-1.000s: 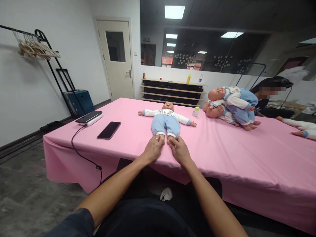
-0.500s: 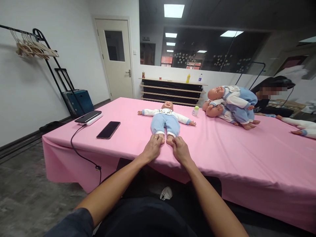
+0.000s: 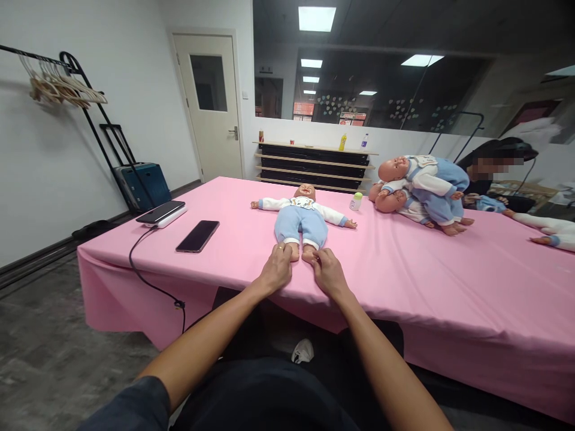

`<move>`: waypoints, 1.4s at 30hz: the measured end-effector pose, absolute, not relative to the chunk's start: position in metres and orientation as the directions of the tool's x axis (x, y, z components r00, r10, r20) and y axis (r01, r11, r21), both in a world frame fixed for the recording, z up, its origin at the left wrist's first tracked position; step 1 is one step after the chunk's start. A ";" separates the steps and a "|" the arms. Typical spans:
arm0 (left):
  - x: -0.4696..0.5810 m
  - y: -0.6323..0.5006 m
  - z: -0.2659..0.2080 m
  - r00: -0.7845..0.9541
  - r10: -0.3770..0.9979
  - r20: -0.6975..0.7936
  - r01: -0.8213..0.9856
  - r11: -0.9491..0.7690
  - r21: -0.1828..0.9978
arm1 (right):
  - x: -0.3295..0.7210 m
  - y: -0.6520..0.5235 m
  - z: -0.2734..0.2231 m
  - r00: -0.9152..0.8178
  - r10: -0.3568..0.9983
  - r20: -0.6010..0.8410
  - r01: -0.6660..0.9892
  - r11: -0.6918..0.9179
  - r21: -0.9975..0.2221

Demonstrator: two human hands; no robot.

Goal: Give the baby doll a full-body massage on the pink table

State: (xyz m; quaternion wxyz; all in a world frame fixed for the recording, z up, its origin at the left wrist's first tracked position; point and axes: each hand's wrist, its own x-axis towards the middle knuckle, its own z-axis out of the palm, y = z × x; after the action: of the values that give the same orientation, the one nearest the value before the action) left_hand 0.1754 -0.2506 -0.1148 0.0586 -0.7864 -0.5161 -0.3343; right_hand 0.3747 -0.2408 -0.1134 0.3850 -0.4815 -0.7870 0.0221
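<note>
A baby doll [image 3: 300, 221] in a white top and light blue trousers lies on its back on the pink-covered table [image 3: 238, 233]. Its arms are spread wide and its bare feet point toward me. My left hand [image 3: 277, 268] is closed at the doll's foot on the left, fingers curled round its outer side. At the other foot, my right hand [image 3: 330, 272] is closed in the same way, thumb and fingers pinched at the outer edge. My fingers partly hide both feet.
A black phone [image 3: 197, 236] lies to the left, behind it another phone [image 3: 160, 212] on a white power bank with a cable. A small green-capped bottle [image 3: 356, 202] stands past the doll's hand. Stacked dolls [image 3: 422, 185] lie at right, near another person [image 3: 498, 164].
My hands stay at the doll's feet with only a slight shift of the fingers. At far right, the other person's hands and a light blue cloth have come up into view.
</note>
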 end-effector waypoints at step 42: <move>0.175 -0.251 -0.111 0.276 0.777 0.566 0.789 -0.520 0.328 | 0.371 -0.243 -0.109 -0.236 0.805 0.544 0.753 0.505 -0.421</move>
State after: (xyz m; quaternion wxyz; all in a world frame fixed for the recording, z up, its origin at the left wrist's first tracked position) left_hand 0.1746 -0.2513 -0.1114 0.0087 -0.7986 -0.4900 -0.3493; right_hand 0.3714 -0.2431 -0.1087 0.3688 -0.4961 -0.7853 0.0352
